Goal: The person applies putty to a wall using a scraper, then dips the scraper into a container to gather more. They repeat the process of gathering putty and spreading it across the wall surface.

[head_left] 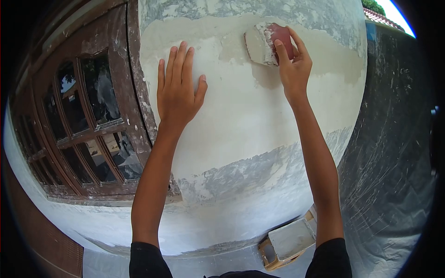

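My left hand (178,90) lies flat on the plastered wall (218,116), its fingers stretched upward and holding nothing. Higher up and to the right, my right hand (296,62) grips a reddish-brown putty spreader (281,39) between the thumb and fingers. Pale, wet filler is heaped along the spreader's left part, and its broad face is coated with it. The spreader is at the upper wall, over a fresh, slightly darker band of filler; whether its edge touches cannot be made out. Rougher grey patches border the smooth coat above and below.
A brown wooden window frame (134,92) with several glass panes stands to the left. Low on the right, a tray of pale filler (292,238) rests on a wooden stool (276,265). Dark, splattered sheeting (389,153) hangs beyond the wall's right edge. Grey sheeting (208,266) covers the floor.
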Demonstrator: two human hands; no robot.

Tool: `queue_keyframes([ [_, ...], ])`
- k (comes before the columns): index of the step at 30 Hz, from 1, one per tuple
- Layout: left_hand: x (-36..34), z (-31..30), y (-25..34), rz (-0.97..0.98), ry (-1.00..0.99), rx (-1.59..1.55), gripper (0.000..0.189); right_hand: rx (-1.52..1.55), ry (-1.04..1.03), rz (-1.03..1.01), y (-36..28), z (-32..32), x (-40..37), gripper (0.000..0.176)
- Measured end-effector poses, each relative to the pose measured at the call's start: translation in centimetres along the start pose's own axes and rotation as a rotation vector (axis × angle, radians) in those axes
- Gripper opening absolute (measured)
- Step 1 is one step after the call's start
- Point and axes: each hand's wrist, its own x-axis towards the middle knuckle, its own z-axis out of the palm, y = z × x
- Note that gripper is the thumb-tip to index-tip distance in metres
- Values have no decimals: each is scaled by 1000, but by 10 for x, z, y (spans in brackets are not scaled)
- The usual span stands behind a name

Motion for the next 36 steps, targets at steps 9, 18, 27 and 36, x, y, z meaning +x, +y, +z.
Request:
queue_keyframes([
  [9, -1, -1, 0, 3, 1, 2, 62, 132, 274, 151, 3, -10, 9, 47],
  [18, -1, -1, 0, 6, 4, -4, 62, -26, 141, 85, 4, -5, 11, 44],
  [27, -1, 0, 0, 4, 0, -4, 61, -19, 163, 96, 3, 1, 17, 46],
  [36, -1, 0, 0, 4, 5, -8, 62, -117, 65, 62, 3, -3, 19, 45],
])
